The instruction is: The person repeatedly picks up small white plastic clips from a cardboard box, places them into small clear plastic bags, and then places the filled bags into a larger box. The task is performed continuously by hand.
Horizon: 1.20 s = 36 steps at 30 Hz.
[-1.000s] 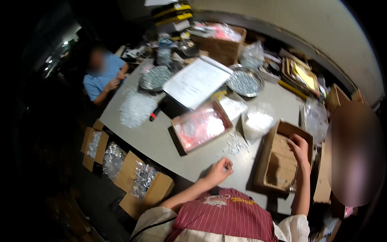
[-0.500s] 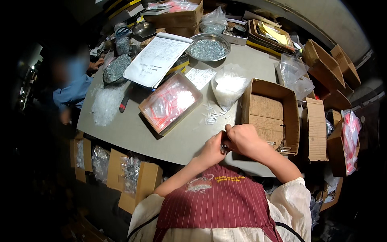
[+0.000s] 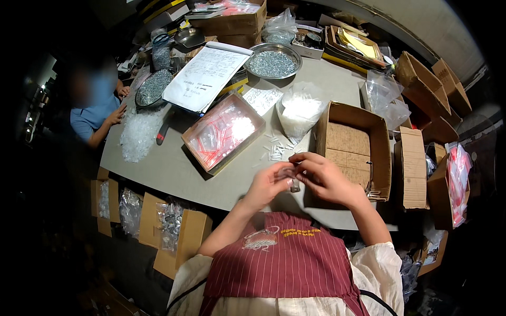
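Close to the table's front edge, my two hands meet over a small metal part [image 3: 295, 186]. My left hand [image 3: 263, 186] pinches it from the left, thumb and fingertips closed together and slightly blurred. From the right, the bent fingers of my right hand [image 3: 328, 180] close on the same part; its exact kind is hard to make out. Just beyond my fingers lie several small white plastic tubes [image 3: 276, 151]. Behind them stands an open plastic bag of white pieces [image 3: 300, 111]. The open cardboard box [image 3: 348, 138] beside my right hand holds metal pieces [image 3: 372, 190] in its near corner.
A box of red-edged plastic bags [image 3: 219, 134] stands left of centre. Beyond it are a clipboard with paper [image 3: 205, 79] and a metal bowl of screws [image 3: 272, 63]. A co-worker's hand [image 3: 117, 113] rests by a heap of clear plastic pieces [image 3: 138, 138]. Cartons [image 3: 414, 168] crowd the right.
My hands have shifted slightly and their fingers have loosened, so more of the metal part shows. The co-worker has leaned in, with a hand now by the clear plastic heap.
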Each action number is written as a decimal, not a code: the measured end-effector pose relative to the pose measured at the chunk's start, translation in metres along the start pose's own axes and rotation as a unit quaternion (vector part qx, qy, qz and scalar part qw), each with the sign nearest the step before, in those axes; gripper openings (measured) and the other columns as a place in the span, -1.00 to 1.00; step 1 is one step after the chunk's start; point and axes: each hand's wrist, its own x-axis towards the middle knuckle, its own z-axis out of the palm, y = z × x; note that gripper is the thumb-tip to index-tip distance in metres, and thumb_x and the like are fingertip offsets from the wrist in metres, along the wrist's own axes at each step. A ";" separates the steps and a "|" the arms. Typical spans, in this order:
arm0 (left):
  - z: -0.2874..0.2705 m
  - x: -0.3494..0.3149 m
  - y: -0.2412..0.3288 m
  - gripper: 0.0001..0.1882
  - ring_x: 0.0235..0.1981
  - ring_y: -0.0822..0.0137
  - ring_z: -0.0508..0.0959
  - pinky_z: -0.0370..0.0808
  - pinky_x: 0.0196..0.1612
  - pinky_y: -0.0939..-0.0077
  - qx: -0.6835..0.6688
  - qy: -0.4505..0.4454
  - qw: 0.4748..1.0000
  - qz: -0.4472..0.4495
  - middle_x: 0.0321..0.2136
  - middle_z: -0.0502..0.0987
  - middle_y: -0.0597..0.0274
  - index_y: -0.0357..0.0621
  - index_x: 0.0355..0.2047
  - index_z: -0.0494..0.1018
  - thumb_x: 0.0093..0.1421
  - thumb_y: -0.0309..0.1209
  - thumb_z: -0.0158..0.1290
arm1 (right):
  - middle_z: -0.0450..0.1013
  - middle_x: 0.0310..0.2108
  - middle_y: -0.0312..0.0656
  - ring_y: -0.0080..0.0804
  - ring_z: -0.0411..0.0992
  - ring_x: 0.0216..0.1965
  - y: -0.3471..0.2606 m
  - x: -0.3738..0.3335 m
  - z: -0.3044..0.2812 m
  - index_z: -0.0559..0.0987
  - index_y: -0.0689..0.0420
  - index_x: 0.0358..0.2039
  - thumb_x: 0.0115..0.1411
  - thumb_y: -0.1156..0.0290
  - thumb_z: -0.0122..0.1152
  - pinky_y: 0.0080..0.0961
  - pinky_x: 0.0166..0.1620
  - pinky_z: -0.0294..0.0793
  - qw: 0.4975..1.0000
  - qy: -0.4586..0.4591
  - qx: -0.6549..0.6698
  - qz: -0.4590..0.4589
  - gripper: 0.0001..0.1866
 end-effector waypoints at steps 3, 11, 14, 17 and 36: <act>-0.015 0.002 -0.001 -0.75 -0.11 0.44 0.62 0.54 0.02 0.55 0.094 0.055 0.992 0.056 -0.15 0.66 0.17 -0.38 0.04 0.47 0.38 -0.57 0.07 | 0.55 -0.21 0.02 0.05 0.54 -0.19 -0.007 -0.002 -0.004 0.59 0.21 -0.21 0.32 0.43 0.23 -0.19 -0.13 0.54 0.995 0.032 -0.018 0.092 -0.88; -0.006 -0.011 0.022 -0.85 -0.25 0.32 0.70 0.67 -0.15 0.42 0.126 0.122 0.974 0.142 -0.29 0.69 0.00 -0.42 -0.18 0.49 0.40 -0.51 0.05 | 0.58 -0.27 0.00 -0.01 0.58 -0.29 -0.025 0.006 0.011 0.57 0.20 -0.14 0.31 0.42 0.27 -0.27 -0.21 0.56 0.993 0.096 -0.035 0.058 -0.83; -0.015 -0.019 0.026 -0.88 -0.33 0.34 0.70 0.66 -0.23 0.44 0.209 0.135 0.956 0.158 -0.38 0.69 0.04 -0.38 -0.24 0.50 0.37 -0.51 0.07 | 0.58 -0.24 0.00 -0.04 0.59 -0.23 -0.025 0.010 0.023 0.55 0.22 -0.10 0.29 0.41 0.29 -0.27 -0.15 0.56 0.994 0.095 -0.013 0.054 -0.77; -0.017 -0.031 0.036 -0.89 -0.41 0.39 0.69 0.61 -0.32 0.47 0.316 0.146 0.921 0.172 -0.47 0.67 0.08 -0.32 -0.30 0.52 0.32 -0.50 0.09 | 0.55 -0.20 0.00 -0.05 0.55 -0.13 -0.027 0.018 0.039 0.54 0.25 -0.11 0.28 0.37 0.30 -0.24 -0.06 0.52 0.996 0.076 0.032 0.038 -0.74; -0.152 -0.118 0.060 -0.88 -0.30 0.27 0.64 0.66 -0.12 0.23 -0.111 0.325 0.925 0.161 -0.43 0.52 0.21 -0.23 -0.28 0.47 0.32 -0.44 0.01 | 0.44 -0.42 -0.34 -0.61 0.40 -0.42 0.005 0.153 0.159 0.51 0.23 -0.37 0.33 0.41 0.22 -0.58 -0.31 0.46 0.950 -0.058 0.285 0.116 -0.83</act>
